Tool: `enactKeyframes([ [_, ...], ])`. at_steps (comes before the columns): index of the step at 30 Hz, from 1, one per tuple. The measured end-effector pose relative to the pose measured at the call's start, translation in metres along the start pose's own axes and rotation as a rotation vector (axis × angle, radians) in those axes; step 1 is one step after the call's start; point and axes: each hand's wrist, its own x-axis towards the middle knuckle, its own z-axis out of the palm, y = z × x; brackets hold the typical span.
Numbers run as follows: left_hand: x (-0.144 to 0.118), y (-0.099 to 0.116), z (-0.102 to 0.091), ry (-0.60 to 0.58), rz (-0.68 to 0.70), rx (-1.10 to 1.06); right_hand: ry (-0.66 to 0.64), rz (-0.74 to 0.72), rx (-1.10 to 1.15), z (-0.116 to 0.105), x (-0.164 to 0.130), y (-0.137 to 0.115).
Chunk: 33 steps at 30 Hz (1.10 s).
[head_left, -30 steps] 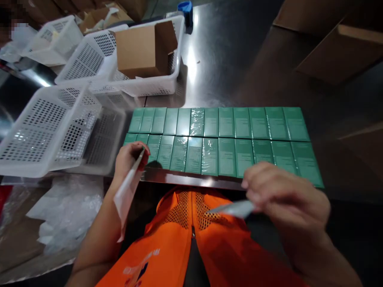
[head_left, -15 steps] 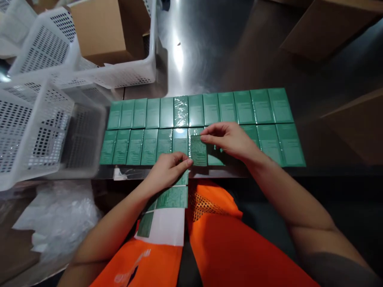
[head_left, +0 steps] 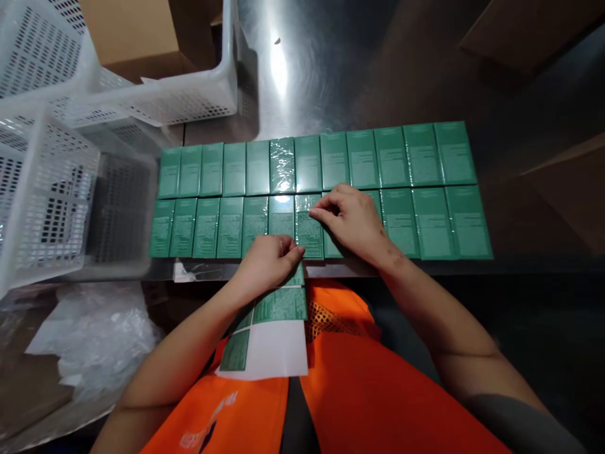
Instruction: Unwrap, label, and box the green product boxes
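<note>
Two rows of green boxes in shiny film (head_left: 283,165) lie side by side across the metal table. Over the near row, my right hand (head_left: 352,221) has thumb and forefinger closed at the top edge of a green printed sticker (head_left: 309,236), which lies against the face of a middle box. My left hand (head_left: 267,268) is closed on a white-backed sheet of green stickers (head_left: 278,304) that hangs over the table's near edge. Its thumb tip is by the lower left corner of the sticker on the box. Fingers hide part of the sheet.
White perforated baskets (head_left: 45,208) stand at left, one with a cardboard box (head_left: 132,38) in it. A clear plastic bin (head_left: 125,221) sits beside the rows. Crumpled plastic film (head_left: 101,340) lies below. Cardboard (head_left: 529,31) is at the upper right.
The right fingers have shifted slightly left and down, and the sticker lies closer to the box face. The sheet has swung a little to the right. The whole view has also shifted slightly.
</note>
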Motion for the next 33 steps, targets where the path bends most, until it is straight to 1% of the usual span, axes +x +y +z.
enactKeyframes([
  [3, 0.002, 0.004, 0.000, -0.011, -0.015, 0.057, -0.010, -0.008, -0.028, 0.001, -0.001, -0.001],
  [6, 0.003, 0.009, 0.001, -0.001, 0.009, 0.202, -0.005, -0.028, -0.075, 0.004, -0.003, -0.002],
  [9, 0.000, 0.012, -0.001, 0.022, 0.024, 0.362, 0.065, -0.026, -0.056, 0.006, -0.004, -0.001],
  [11, -0.007, 0.011, -0.005, 0.054, 0.022, 0.400, 0.115, -0.005, 0.031, 0.004, -0.007, -0.001],
  [12, -0.011, 0.011, -0.009, 0.103, 0.017, 0.381, 0.128, 0.009, 0.095, 0.002, -0.010, -0.002],
  [13, -0.016, 0.010, -0.013, 0.185, 0.013, 0.337, 0.130, 0.024, 0.172, 0.000, -0.014, -0.005],
  [15, -0.025, 0.008, -0.022, 0.437, 0.004, 0.203, 0.110, 0.060, 0.338, -0.004, -0.027, -0.016],
  [17, -0.030, 0.008, -0.030, 0.712, -0.002, 0.090, 0.040, 0.076, 0.469, -0.005, -0.044, -0.032],
  [18, -0.031, 0.008, -0.033, 0.821, -0.004, 0.061, 0.001, 0.068, 0.508, -0.005, -0.052, -0.040],
  [19, -0.031, 0.008, -0.035, 0.900, -0.007, 0.048, -0.029, 0.052, 0.526, -0.003, -0.059, -0.047],
  [20, -0.030, 0.009, -0.036, 0.952, -0.009, 0.045, -0.034, 0.035, 0.525, 0.000, -0.065, -0.054],
  [21, -0.028, 0.009, -0.036, 0.983, -0.007, 0.048, -0.010, 0.017, 0.511, 0.003, -0.069, -0.058],
  [22, -0.027, 0.009, -0.036, 0.998, 0.000, 0.052, 0.044, -0.005, 0.484, 0.007, -0.071, -0.061],
  [23, -0.025, 0.009, -0.035, 1.003, 0.009, 0.057, 0.117, -0.038, 0.445, 0.011, -0.072, -0.061],
  [25, -0.023, 0.010, -0.034, 1.001, 0.031, 0.076, 0.283, -0.156, 0.319, 0.017, -0.070, -0.058],
  [27, -0.019, 0.009, -0.033, 0.991, 0.044, 0.099, 0.407, -0.333, 0.165, 0.019, -0.069, -0.052],
  [28, -0.018, 0.008, -0.033, 0.985, 0.045, 0.111, 0.425, -0.447, 0.105, 0.018, -0.070, -0.050],
  [30, -0.013, 0.006, -0.034, 0.976, 0.038, 0.126, 0.380, -0.688, 0.085, 0.011, -0.075, -0.046],
  [31, -0.011, 0.005, -0.036, 0.980, 0.033, 0.128, 0.318, -0.778, 0.132, 0.006, -0.079, -0.046],
  [32, -0.009, 0.003, -0.037, 0.990, 0.030, 0.126, 0.243, -0.829, 0.212, -0.002, -0.083, -0.045],
  [33, -0.008, 0.002, -0.038, 0.992, 0.036, 0.114, 0.177, -0.835, 0.315, -0.011, -0.087, -0.044],
])
